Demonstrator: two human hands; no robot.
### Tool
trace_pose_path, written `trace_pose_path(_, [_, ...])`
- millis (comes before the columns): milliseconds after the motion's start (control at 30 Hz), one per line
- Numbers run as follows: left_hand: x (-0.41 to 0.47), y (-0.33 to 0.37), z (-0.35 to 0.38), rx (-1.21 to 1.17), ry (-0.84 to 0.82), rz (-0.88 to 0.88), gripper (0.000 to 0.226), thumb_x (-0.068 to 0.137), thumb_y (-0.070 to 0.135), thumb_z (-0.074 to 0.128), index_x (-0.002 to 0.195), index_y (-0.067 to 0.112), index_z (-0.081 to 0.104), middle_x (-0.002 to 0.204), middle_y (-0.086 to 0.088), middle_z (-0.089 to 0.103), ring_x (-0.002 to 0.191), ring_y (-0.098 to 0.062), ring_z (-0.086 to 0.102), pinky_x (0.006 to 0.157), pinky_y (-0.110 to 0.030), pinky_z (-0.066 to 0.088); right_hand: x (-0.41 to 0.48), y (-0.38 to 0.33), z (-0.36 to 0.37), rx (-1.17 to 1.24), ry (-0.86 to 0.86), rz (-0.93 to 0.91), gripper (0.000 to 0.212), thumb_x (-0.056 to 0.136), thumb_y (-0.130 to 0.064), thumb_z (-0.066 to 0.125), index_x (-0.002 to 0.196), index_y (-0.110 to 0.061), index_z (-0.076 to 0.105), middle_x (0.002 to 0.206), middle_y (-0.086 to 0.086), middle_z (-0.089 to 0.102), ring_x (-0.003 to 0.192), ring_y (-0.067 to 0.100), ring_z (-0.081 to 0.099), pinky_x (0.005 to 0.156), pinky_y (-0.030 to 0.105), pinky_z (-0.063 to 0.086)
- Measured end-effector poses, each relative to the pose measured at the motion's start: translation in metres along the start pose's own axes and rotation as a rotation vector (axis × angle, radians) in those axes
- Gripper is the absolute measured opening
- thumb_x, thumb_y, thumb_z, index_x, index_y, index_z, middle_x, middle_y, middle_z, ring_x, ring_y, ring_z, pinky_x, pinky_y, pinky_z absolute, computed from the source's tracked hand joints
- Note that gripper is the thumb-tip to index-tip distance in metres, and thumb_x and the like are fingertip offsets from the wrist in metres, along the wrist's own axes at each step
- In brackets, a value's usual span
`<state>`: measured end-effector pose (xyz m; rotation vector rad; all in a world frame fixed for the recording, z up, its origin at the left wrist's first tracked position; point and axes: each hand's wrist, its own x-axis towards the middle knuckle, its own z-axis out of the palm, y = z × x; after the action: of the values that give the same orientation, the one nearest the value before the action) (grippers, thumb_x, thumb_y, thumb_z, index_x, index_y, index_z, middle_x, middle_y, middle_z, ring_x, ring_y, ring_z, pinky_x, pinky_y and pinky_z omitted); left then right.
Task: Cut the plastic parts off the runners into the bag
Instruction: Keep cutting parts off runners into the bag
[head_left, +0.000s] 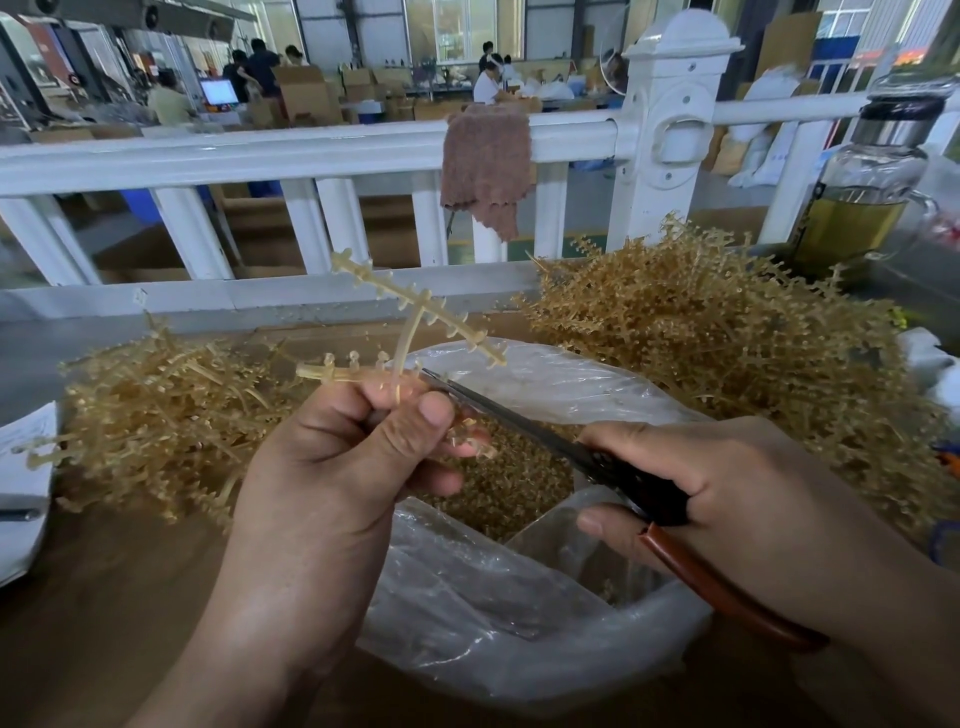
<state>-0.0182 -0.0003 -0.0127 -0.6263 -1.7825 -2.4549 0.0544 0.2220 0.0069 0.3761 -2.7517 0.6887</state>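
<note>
Behind the white railing (311, 150) a workshop is busy. On the brown table (104, 597) the clear bag (519, 623) stands open near the front edge, with cut parts (509, 483) inside. The left hand (337, 467) pinches the stem of one runner (415, 312) between thumb and curled fingers, above the bag's far rim. The right hand (727, 493) is wrapped around the handles of the snips (519, 421). Their blades look almost together, with the tips at the runner, just beside the left hand.

As I judge it, the tips may nick a finger, because they are so near. Also, a cut part may spring over the rim into the pile of runners (727, 338) toward the table's right edge.
</note>
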Motion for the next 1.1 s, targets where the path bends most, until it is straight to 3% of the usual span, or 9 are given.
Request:
trace_pose_path(133, [0.0003,-0.0015,-0.0009,0.035,-0.006,0.015,0.023,0.067,0.042,0.086,0.079,0.026,0.076,0.083,-0.009,0.076,0.078,-0.025,0.074,0.058,-0.024,0.055,-0.0001,0.0007,-0.0002,-0.006,-0.021,0.007,0.036,0.08,-0.062,0.056,0.107,-0.04,0.062,0.068,-0.016,0.059,0.063,0.002,0.059,0.05,0.02,0.042])
trace_pose_path(300, [-0.0003,-0.0029,-0.0013,0.05,-0.013,0.034,0.015,0.072,0.039,0.08,0.08,0.026,0.076,0.083,-0.009,0.076,0.078,-0.022,0.074,0.058,-0.024,0.055,-0.0004,-0.0006,-0.0004,0.001,0.002,-0.015,0.049,0.081,-0.062,0.054,0.119,-0.034,0.065,0.066,-0.018,0.06,0.062,-0.002,0.059,0.05,0.018,0.044])
trace_pose_path(567, [0.0005,-0.0034,-0.0026,0.017,0.018,-0.002,0.016,0.071,0.033,0.082,0.08,0.021,0.075,0.084,-0.014,0.075,0.077,-0.024,0.073,0.058,-0.025,0.056,0.0006,-0.0065,0.0006,-0.034,0.011,-0.044,0.044,0.083,-0.055,0.049,0.114,-0.03,0.069,0.057,-0.021,0.052,0.058,-0.006,0.055,0.046,0.006,0.034])
trace_pose_path(867, [0.0022,-0.0034,-0.0022,-0.011,0.017,-0.031,0.014,0.08,0.039,0.079,0.078,0.026,0.074,0.083,-0.013,0.075,0.075,-0.024,0.074,0.056,-0.026,0.055,0.0009,0.0002,0.0044,-0.017,-0.019,-0.001,0.044,0.081,-0.066,0.049,0.107,-0.034,0.063,0.063,-0.014,0.057,0.058,0.002,0.057,0.048,0.024,0.043])
trace_pose_path(1100, [0.0045,-0.0082,-0.0057,-0.006,0.007,-0.023,0.02,0.079,0.039,0.074,0.085,0.02,0.071,0.09,-0.017,0.076,0.086,-0.031,0.075,0.064,-0.028,0.058,0.0006,-0.002,0.0023,-0.017,-0.017,0.007,0.04,0.08,-0.063,0.052,0.106,-0.034,0.062,0.07,-0.015,0.058,0.061,0.001,0.058,0.05,0.022,0.044])
